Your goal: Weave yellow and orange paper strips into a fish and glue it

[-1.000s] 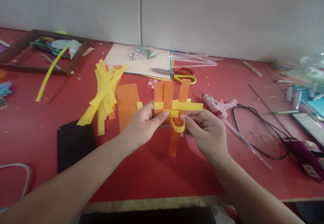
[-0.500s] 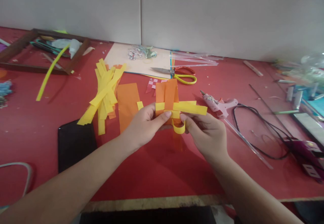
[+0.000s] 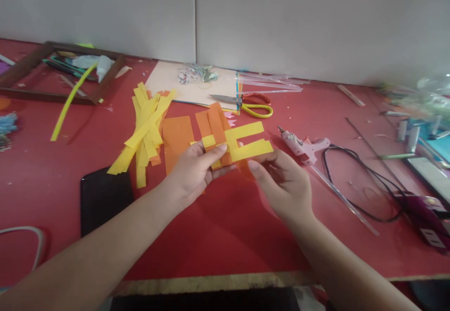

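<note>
My left hand (image 3: 195,168) pinches a woven piece of orange and yellow paper strips (image 3: 221,135), thumb on top and fingers beneath. The piece is tilted, and two yellow strip ends (image 3: 251,149) stick out to the right. Beside the lower yellow end is my right hand (image 3: 286,179), its thumb apart from its fingers. Its fingertips are partly hidden near the strip, so contact is unclear. Left of the hands lie an orange paper sheet (image 3: 176,137) and a pile of yellow paper strips (image 3: 147,128) with orange strips under it.
Scissors (image 3: 255,104) lie behind the hands by cream paper (image 3: 165,81). To the right, a pink glue gun (image 3: 304,147) trails a black cord (image 3: 365,161). A black phone (image 3: 105,201) is at left, and a brown frame (image 3: 49,95) stands behind it.
The woven piece has tilted and shifted slightly left in my left hand. My right thumb has come off it, and the curled yellow strip loop beneath is now straightened to the right.
</note>
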{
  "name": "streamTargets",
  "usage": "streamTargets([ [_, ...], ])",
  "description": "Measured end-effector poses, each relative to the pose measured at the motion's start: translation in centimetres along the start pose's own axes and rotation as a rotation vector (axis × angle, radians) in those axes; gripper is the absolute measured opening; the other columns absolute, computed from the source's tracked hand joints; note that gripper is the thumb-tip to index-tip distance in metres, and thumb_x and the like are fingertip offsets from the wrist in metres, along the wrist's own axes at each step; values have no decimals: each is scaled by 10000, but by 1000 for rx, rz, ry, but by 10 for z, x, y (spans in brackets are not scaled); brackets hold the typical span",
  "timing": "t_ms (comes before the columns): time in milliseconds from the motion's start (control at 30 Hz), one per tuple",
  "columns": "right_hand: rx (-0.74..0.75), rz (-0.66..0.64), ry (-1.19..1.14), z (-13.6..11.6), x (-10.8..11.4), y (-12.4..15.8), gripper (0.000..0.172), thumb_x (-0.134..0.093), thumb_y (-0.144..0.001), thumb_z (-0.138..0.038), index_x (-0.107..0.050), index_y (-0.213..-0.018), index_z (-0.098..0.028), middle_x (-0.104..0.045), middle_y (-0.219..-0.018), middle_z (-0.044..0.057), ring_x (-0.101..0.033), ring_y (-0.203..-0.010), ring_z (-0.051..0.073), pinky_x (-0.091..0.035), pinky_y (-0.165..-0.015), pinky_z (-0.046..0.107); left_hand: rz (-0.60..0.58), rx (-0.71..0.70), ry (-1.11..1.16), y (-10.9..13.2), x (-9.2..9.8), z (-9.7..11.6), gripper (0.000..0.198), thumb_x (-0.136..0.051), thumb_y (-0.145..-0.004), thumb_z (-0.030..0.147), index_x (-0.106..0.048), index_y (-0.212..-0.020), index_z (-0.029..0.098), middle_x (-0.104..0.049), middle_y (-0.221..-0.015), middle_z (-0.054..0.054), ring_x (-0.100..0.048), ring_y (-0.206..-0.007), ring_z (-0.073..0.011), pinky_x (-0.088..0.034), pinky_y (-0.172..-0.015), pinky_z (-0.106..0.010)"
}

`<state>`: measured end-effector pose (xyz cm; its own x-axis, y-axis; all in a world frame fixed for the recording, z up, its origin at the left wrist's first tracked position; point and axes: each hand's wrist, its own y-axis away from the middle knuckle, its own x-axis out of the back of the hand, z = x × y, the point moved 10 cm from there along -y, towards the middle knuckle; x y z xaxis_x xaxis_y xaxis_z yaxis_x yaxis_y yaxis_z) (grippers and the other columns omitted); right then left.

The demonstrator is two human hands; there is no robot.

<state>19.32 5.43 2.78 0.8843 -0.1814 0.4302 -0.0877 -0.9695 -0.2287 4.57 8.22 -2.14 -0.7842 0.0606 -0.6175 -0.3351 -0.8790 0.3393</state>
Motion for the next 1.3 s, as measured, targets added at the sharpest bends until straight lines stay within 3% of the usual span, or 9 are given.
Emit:
streamTargets([
  [233,18,-55,64,-4,-7,-1,119,-684,-838,-329,-674,-820,-212,-667,-714,-2,-582,-606,124,-469,-556,260,6,20,25,2,-2,-1,204,-625,-891,160,-685,-1086,157,-738,-1068,-78,-700,-990,-212,-604,-837,-333],
  [467,74,-100,56,-5,-11,0,110,-680,-850,-325,-686,-803,-225,-664,-748,5,-600,-674,142,-480,-612,280,30,40,65,0,2,-3,89,-643,-880,172,-690,-953,154,-748,-1031,-73,-713,-955,-213,-594,-851,-348],
  [667,-3,-129,9,3,-14,1,104,-682,-838,-318,-690,-820,-216,-713,-784,20,-633,-675,154,-505,-616,289,-58,36,1,0,-2,-4,197,-708,-847,232,-707,-1030,158,-745,-1073,-82,-701,-1018,-226,-571,-908,-357],
  [767,95,-117,87,-7,-13,0,52,-646,-837,-241,-695,-836,-225,-681,-755,8,-608,-650,149,-506,-623,295,-81,36,-36,1,-3,-6,224,-747,-818,249,-720,-1020,155,-748,-1081,-88,-698,-1031,-231,-562,-909,-341],
  [933,215,3,228,-20,-2,-1,106,-629,-787,-180,-709,-771,-248,-654,-823,26,-615,-736,177,-510,-650,316,-113,2,-51,3,-8,-4,234,-755,-810,237,-723,-1031,167,-759,-1055,-77,-701,-1015,-232,-545,-917,-356],
  [1000,147,17,174,-14,1,-3,117,-636,-779,-186,-723,-818,-254,-681,-840,24,-634,-750,179,-519,-659,315,-133,-14,-71,4,-11,-2,237,-760,-806,248,-725,-1022,158,-759,-1056,-82,-695,-1031,-237,-526,-942,-366],
  [1100,-83,-44,-103,12,-4,-5,185,-666,-775,-230,-720,-951,-248,-742,-912,26,-683,-813,191,-553,-732,336,-147,-15,-142,4,-11,-3,271,-766,-802,292,-720,-1028,149,-756,-1059,-93,-688,-1041,-245,-509,-951,-369],
  [1200,-311,-114,-412,35,-15,-5,135,-652,-767,-275,-708,-881,-228,-755,-888,39,-707,-819,208,-573,-744,358,-147,-8,-210,3,-8,-7,311,-762,-805,325,-699,-1058,157,-753,-1063,-95,-692,-1018,-246,-515,-924,-373],
  [1300,-465,-171,-584,45,-23,-6,198,-555,-782,-306,-694,-891,-216,-752,-931,67,-717,-845,237,-582,-703,368,-130,-10,-276,3,-4,-9,321,-772,-793,338,-692,-1056,173,-746,-1084,-82,-691,-998,-230,-518,-908,-361],
])
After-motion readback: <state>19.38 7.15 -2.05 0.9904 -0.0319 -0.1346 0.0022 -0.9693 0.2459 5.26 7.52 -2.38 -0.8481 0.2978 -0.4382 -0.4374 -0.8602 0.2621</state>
